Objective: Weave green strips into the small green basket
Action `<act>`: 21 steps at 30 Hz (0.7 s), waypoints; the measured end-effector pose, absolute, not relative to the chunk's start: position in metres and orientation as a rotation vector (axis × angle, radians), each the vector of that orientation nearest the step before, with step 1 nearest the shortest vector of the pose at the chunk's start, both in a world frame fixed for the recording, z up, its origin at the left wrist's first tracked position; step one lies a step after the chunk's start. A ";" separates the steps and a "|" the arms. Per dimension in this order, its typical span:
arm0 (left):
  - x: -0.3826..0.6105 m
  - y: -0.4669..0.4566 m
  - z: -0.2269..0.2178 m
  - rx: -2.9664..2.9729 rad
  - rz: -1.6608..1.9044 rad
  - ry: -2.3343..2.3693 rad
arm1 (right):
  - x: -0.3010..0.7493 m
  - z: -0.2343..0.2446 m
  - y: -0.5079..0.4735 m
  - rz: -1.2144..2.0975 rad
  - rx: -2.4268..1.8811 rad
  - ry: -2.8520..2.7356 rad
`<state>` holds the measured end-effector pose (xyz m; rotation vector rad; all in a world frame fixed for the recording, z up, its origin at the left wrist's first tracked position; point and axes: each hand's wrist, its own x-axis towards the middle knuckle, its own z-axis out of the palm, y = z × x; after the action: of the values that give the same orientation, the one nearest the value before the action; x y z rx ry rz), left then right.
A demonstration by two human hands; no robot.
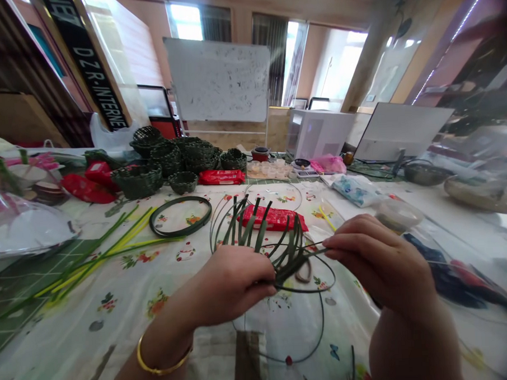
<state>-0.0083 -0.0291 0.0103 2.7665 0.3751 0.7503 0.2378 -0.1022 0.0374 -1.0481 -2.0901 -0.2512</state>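
A gold bangle (160, 366) circles the left wrist at the bottom edge. Above it, the left hand (230, 283) is closed on the gathered base of a half-woven basket of dark green strips (273, 245), whose loose ends fan upward over the table (116, 308). The right hand (380, 260) comes in from the right, palm down, its fingers (337, 243) pinched shut on one thin green strip pulled sideways from the weave. A red packet (275, 217) lies just behind the work. To the left, loose yellow-green strips (100, 250) and a coil of dark strip (181, 215) leave bare floral cloth between. Finished green baskets (168, 160) crowd the far edge, well apart.
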 end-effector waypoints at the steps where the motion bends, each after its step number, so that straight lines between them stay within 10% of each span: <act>1: -0.012 -0.027 0.012 2.721 0.790 0.390 | 0.240 0.038 -0.103 -0.228 -1.057 -2.097; 12: -0.038 -0.019 0.013 2.014 1.092 0.705 | 0.242 0.033 -0.097 0.364 -1.181 -2.431; 21: -0.016 -0.019 0.011 1.800 0.885 0.834 | 0.199 0.015 -0.089 0.093 -1.304 -2.161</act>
<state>-0.0160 -0.0186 0.0110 1.8003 0.8338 0.8855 0.1990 -0.0887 0.0150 -1.3043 -2.1612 0.0927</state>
